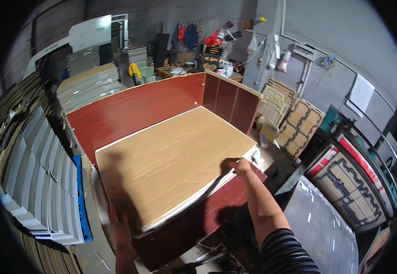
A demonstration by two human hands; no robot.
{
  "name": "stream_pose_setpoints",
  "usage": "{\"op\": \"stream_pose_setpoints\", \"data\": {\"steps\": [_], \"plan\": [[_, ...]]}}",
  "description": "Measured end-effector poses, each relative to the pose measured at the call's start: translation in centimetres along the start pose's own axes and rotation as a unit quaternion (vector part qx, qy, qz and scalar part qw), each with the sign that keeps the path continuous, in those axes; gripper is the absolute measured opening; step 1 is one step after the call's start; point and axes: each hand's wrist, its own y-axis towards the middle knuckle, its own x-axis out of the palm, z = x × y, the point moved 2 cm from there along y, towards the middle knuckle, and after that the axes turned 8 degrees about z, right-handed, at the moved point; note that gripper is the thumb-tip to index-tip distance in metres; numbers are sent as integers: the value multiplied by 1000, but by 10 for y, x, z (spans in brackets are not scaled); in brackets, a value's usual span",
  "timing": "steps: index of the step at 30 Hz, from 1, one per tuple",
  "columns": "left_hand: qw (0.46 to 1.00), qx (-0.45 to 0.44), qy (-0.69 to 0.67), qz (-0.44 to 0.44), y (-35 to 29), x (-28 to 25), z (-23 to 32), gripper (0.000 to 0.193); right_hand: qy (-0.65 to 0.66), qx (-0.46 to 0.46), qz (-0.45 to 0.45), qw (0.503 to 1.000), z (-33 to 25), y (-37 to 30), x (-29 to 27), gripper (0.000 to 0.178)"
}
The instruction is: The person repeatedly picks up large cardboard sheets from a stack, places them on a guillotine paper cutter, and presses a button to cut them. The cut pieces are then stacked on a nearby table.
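Sheet (175, 160): brown, creased, lying flat on top of a white-edged stack. Back panel (143, 109), red, and side panel (229, 104), dark red, stand upright along its far and right edges; front panel (207, 214), also red, lies below the near edge.

Right hand (240, 166): at the sheet's near right corner, fingers curled in; cannot tell whether they grip an edge.

Left hand (120, 227): beside the near left corner, fingers extended, nothing seen in them; contact with the stack cannot be told.

Left of stack: blue pallet (83, 201), grey boards (38, 178)
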Motion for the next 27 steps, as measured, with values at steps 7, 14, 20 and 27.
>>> {"op": "stream_pose_setpoints", "data": {"steps": [7,14,20,27], "plan": [[891,336,274,-135,-68,10,136,70,-125,-235,-60,962,-63,-115,-87,64],[871,384,232,-198,-75,107,84,69,-18,-217,95,971,39,-363,-394,48],[693,653,244,183,-128,117,169,72,-198,181,548,792,325,-688,-581,58],[803,531,-217,-162,-333,161,392,56,-253,745,354,506,459,-1062,-522,119]]}}
